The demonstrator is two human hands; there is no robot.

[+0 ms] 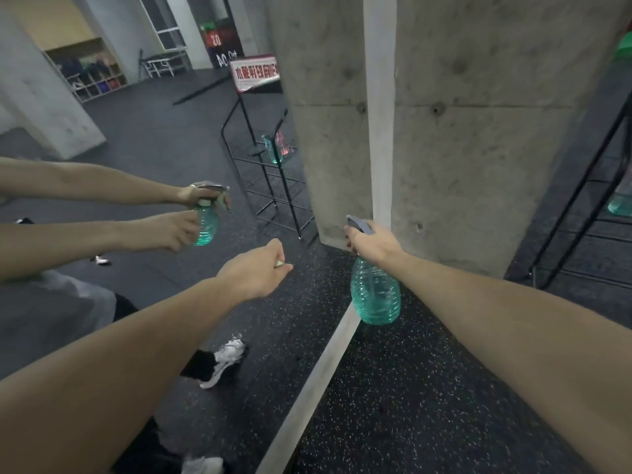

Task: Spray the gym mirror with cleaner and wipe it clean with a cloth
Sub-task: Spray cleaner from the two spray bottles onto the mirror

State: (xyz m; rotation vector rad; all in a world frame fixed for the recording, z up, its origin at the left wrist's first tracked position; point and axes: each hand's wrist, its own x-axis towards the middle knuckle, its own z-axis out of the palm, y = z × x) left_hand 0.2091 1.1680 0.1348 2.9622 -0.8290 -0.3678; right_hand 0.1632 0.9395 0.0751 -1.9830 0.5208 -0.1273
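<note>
Green spray bottle [375, 292], label-free

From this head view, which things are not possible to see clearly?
- Small pale thing pinched in the left hand: mostly hidden by the fingers.
- Spray bottle trigger: covered by the right hand.
- Cloth: none visible anywhere.
- Red sign in the mirror: text reversed and blurred.

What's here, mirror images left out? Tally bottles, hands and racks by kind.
Green bottles: 2, the spray bottle and the bottle on the rack
Hands: 2, the right hand gripping the spray bottle, the left hand pinching a small pale item
Wire racks: 1
Total: 5
</note>
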